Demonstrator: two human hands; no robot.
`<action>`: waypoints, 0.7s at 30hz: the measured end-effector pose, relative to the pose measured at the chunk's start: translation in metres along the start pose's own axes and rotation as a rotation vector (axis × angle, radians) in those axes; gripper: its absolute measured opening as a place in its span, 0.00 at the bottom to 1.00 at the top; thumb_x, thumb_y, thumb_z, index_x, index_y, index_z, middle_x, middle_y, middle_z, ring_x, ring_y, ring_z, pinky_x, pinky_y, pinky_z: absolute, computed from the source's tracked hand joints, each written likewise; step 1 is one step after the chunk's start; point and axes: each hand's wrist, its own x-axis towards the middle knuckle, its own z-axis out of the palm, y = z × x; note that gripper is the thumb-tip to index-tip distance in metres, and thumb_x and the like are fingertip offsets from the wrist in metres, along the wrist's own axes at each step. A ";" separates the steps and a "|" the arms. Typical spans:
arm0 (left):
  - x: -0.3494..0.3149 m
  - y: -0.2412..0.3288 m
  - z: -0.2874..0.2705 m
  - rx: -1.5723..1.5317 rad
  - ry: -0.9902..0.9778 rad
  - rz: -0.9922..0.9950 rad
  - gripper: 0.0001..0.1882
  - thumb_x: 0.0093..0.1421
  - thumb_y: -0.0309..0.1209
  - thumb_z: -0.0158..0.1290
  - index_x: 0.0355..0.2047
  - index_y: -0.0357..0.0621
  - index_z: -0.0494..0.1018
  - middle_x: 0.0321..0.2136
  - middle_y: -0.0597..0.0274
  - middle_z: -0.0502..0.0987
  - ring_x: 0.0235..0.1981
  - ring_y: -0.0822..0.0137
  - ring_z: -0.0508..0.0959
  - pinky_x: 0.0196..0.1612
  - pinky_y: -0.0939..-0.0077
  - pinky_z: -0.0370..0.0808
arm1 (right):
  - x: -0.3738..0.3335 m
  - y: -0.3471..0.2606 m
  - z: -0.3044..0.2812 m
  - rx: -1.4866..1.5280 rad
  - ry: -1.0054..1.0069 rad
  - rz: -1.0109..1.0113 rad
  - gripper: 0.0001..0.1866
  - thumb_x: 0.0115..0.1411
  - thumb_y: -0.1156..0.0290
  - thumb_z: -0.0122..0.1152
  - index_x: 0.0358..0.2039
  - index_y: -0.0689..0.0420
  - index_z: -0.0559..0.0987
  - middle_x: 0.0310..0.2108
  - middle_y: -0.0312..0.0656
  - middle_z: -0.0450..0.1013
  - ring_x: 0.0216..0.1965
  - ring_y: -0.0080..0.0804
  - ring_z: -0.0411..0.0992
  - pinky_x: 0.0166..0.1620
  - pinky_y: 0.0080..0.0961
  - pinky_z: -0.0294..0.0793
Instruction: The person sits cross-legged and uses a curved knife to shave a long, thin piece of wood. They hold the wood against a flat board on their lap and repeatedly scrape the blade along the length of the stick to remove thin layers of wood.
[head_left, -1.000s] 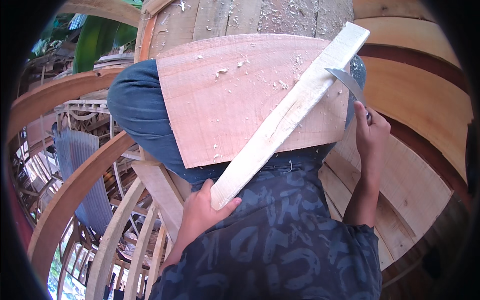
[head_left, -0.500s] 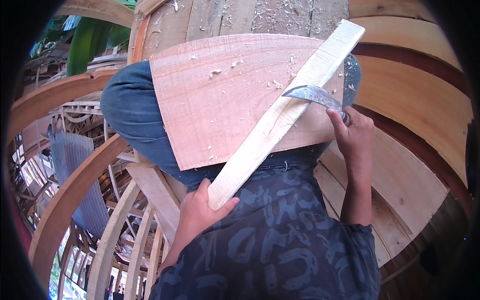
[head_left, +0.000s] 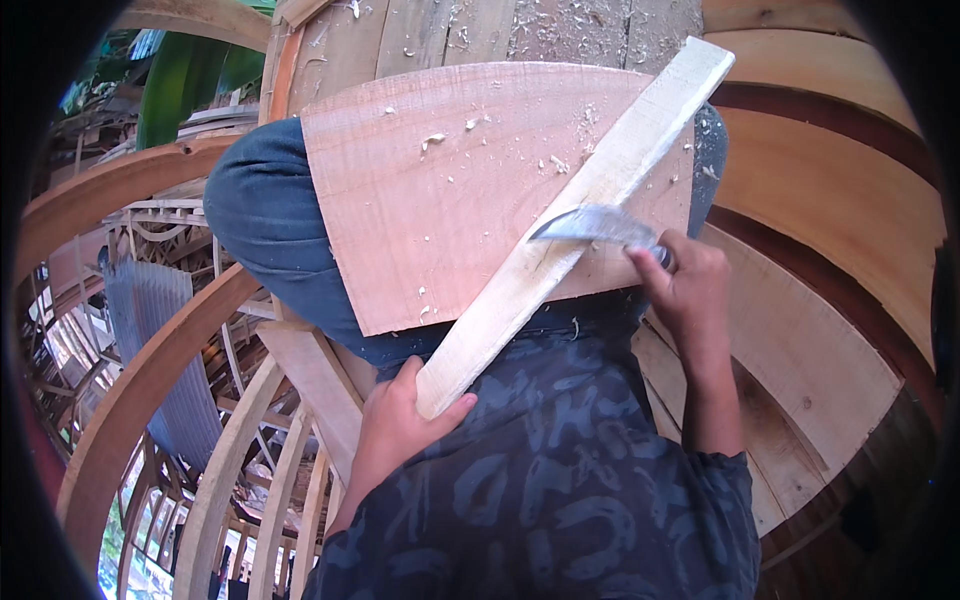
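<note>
A long pale wooden strip [head_left: 500,300] slants from my waist up to the far right, resting over a wide reddish board [head_left: 420,200] laid across my lap. My left hand [head_left: 400,420] is closed around the strip's near end. In my right hand [head_left: 685,280] is a curved knife [head_left: 595,222], gripped by its handle, which is mostly hidden by the fingers. The blade lies across the strip at about its middle, its tip toward the left. Pale wood shavings [head_left: 432,140] are scattered on the board.
Beyond my knees lies a plank floor [head_left: 420,40] strewn with shavings. Curved wooden ribs [head_left: 160,370] and a corrugated sheet [head_left: 165,340] stand at the left. Broad planks [head_left: 820,180] line the right, with another wide board [head_left: 800,350] beside my right arm.
My right hand has drawn the curved knife toward me and a little left along the strip. My left hand keeps its grip on the near end, and the strip has hardly moved.
</note>
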 end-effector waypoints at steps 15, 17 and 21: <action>-0.007 -0.005 0.002 -0.020 0.011 -0.017 0.29 0.44 0.51 0.61 0.29 0.35 0.67 0.23 0.41 0.74 0.28 0.43 0.76 0.30 0.58 0.71 | 0.031 0.045 -0.035 0.098 0.170 0.285 0.27 0.53 0.49 0.59 0.14 0.63 0.71 0.08 0.44 0.59 0.13 0.29 0.56 0.19 0.30 0.58; -0.002 0.000 0.002 0.034 0.009 -0.040 0.29 0.44 0.51 0.61 0.29 0.35 0.67 0.23 0.41 0.75 0.28 0.43 0.76 0.30 0.58 0.71 | 0.014 0.007 -0.021 0.092 0.072 0.136 0.27 0.51 0.49 0.61 0.15 0.63 0.72 0.08 0.44 0.62 0.11 0.35 0.60 0.19 0.32 0.59; 0.000 0.000 0.003 0.037 0.060 -0.018 0.29 0.44 0.51 0.61 0.29 0.36 0.67 0.23 0.42 0.75 0.29 0.43 0.76 0.31 0.58 0.70 | -0.001 -0.007 -0.008 0.064 -0.080 0.003 0.26 0.48 0.47 0.63 0.16 0.61 0.75 0.09 0.45 0.65 0.13 0.44 0.65 0.19 0.34 0.61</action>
